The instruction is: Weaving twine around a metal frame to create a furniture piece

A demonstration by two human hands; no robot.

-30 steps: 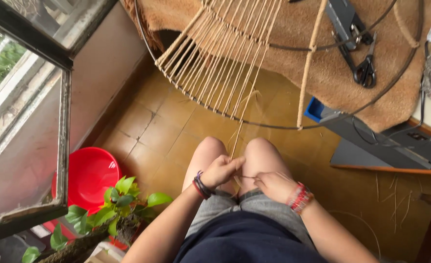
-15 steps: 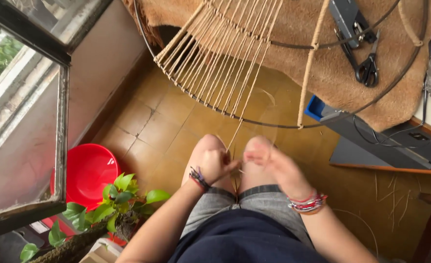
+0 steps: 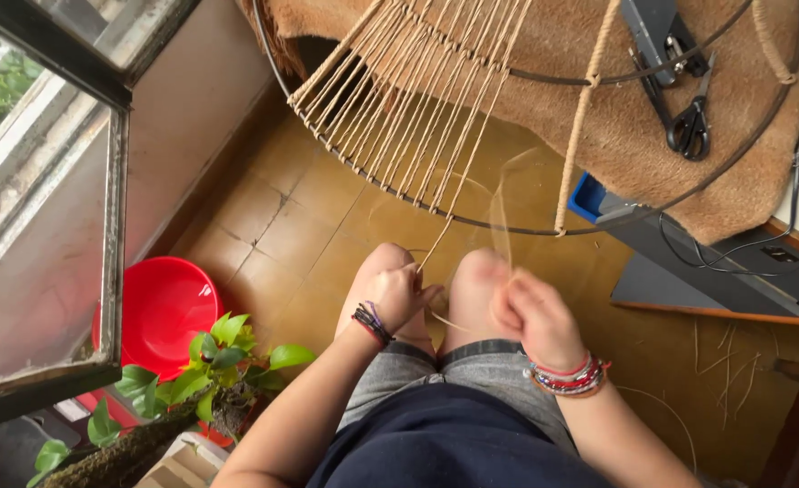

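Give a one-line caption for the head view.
Left hand and right hand pull pale cord strung on a wire frame above knees.

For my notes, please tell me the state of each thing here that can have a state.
Left hand: closed on a strand.
Right hand: pinching a strand.
Strand: pulled upward, blurred.
Frame: partly woven.
Scissors: closed, lying on the mat.
Window: swung open.
Basin: upright.

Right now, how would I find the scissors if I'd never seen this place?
Look at the brown fuzzy cloth spread over the table at the top of the picture. On its right part, beside a dark flat tool, lie the scissors. They alone have two black loop handles, blades pointing up.
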